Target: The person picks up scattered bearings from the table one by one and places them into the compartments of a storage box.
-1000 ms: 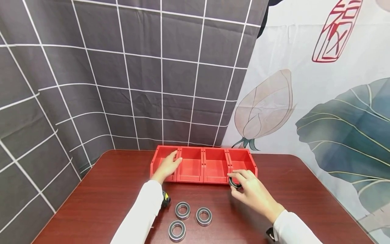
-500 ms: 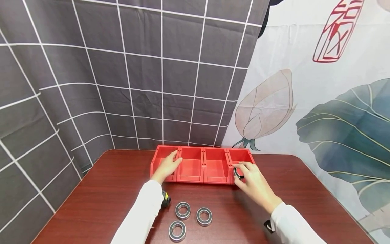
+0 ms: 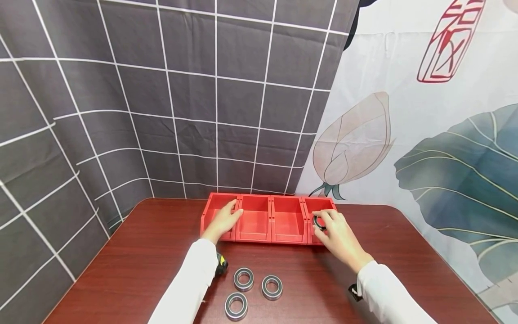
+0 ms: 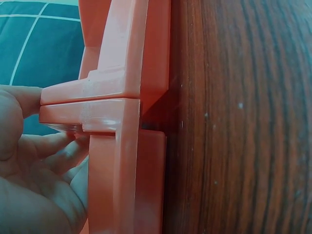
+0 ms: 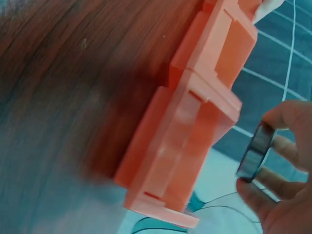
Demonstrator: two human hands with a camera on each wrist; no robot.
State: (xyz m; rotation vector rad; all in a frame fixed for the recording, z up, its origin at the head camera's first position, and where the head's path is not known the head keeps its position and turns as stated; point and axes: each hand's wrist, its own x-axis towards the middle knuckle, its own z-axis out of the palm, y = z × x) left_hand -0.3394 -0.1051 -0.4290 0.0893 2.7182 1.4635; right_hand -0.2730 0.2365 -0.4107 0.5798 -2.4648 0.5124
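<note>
A row of joined red plastic bins stands on the table below the curtain. My left hand holds the row at the wall between the two leftmost bins; in the left wrist view the double wall lies between thumb and fingers. With thumb and fingertips, my right hand pinches a ball bearing by its rim, over the rightmost bin's opening. Nearer me on the tabletop lie three more bearings: one bearing at the back, one bearing to the right, one bearing in front.
The reddish-brown table has rounded far corners. Behind it hang a grey grid-patterned curtain and a white cloth printed with lotus shapes. A black-and-yellow object shows beside the left sleeve.
My right hand has moved forward and slightly right with the bearing, from the front edge of the rightmost bin to over its opening. The left hand and the three table bearings stay put.
</note>
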